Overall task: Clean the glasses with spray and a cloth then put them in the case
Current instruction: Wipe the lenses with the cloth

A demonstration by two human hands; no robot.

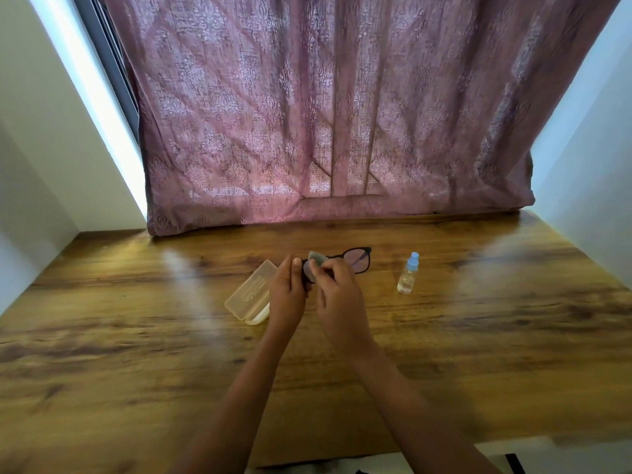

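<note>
Black-framed glasses (357,260) are held above the middle of the wooden table (136,336). My left hand (286,295) grips their left end, which it hides. My right hand (337,299) pinches a small grey-green cloth (316,258) against the left lens. The right lens sticks out free to the right. An open translucent case (249,295) lies on the table just left of my left hand. A small clear spray bottle (407,273) with a light blue cap stands to the right of the glasses.
A mauve patterned curtain (325,114) hangs along the table's far edge. White walls (41,165) close in both sides. The table's near edge (376,455) runs at the bottom right, with something dark below it.
</note>
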